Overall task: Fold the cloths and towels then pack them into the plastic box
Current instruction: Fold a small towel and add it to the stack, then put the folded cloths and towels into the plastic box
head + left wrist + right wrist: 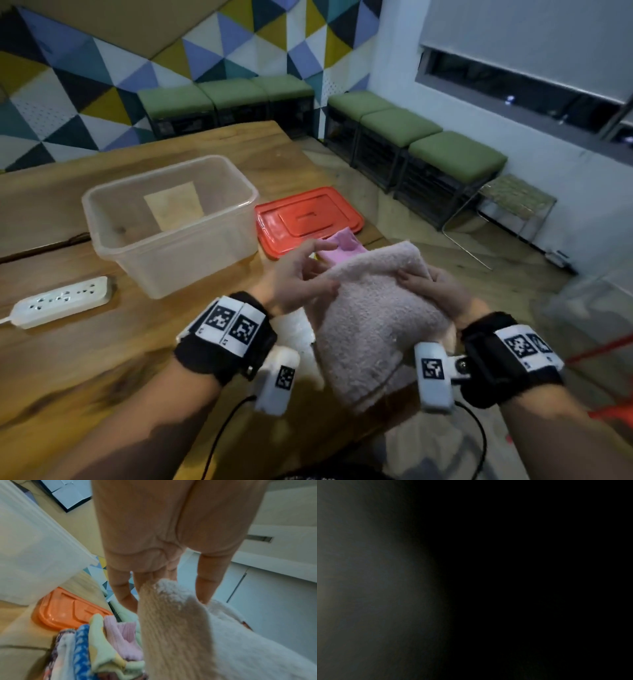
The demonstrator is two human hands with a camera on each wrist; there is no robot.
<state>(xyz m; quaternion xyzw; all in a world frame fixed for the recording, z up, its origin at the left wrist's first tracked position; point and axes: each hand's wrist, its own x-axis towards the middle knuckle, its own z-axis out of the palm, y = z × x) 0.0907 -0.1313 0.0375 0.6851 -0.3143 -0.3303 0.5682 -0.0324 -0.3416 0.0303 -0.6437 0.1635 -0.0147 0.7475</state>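
A fluffy pale pink towel (pixel 373 308), folded into a thick bundle, is held above the wooden table's (pixel 102 359) right edge. My right hand (pixel 424 279) grips its right side, thumb on top and fingers underneath. My left hand (pixel 322 267) has straight fingers, and its thumb touches the towel's left edge. In the left wrist view the towel's (pixel 188 635) corner rises between the straight fingers (pixel 123 588) and the thumb. The clear plastic box (pixel 168 219) stands open to the left. A pile of several coloured cloths (pixel 96 642) lies under the towel. The right wrist view is dark.
The red lid (pixel 308 219) lies flat right of the box, with a pink cloth (pixel 339 246) at its near edge. A white power strip (pixel 61 301) sits at the near left. Green stools (pixel 455 157) line the walls beyond the table.
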